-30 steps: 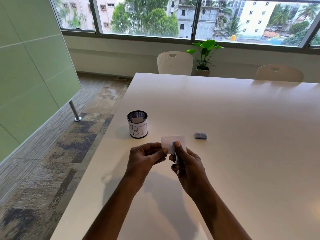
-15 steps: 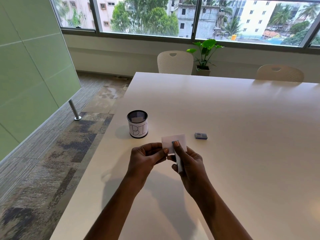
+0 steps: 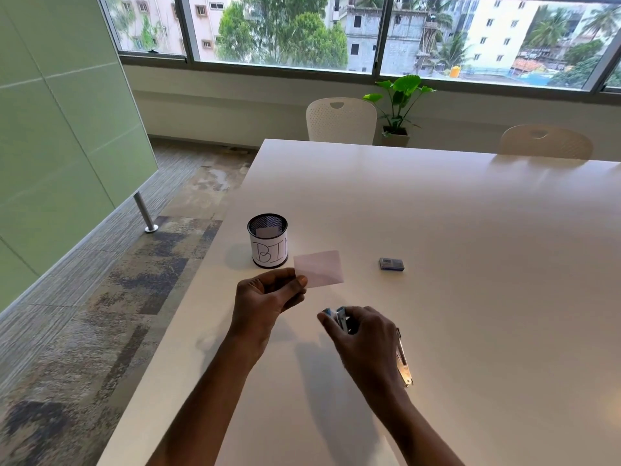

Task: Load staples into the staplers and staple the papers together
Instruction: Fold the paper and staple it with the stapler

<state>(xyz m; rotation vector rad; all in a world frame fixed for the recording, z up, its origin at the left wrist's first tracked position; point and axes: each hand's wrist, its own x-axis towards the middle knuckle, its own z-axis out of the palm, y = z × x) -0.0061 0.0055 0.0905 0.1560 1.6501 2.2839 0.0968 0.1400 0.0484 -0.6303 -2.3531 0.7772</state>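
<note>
My left hand (image 3: 265, 299) pinches a small white paper slip (image 3: 321, 272) by its left edge, holding it above the white table (image 3: 437, 230). My right hand (image 3: 364, 338) is closed around a small blue and silver stapler (image 3: 341, 319), lower and to the right of the paper. A metal part of the stapler (image 3: 403, 359) sticks out behind my hand, close to the table. A small blue staple box (image 3: 391, 264) lies on the table to the right of the paper.
A black mesh cup labelled "BIN" (image 3: 268, 242) stands near the table's left edge with a paper slip inside. Two white chairs (image 3: 341, 121) and a potted plant (image 3: 398, 105) are at the far side. The table's left edge drops to carpeted floor.
My right hand has pulled the stapler off the paper, down and to the right. My left hand keeps the paper and has shifted it slightly left.
</note>
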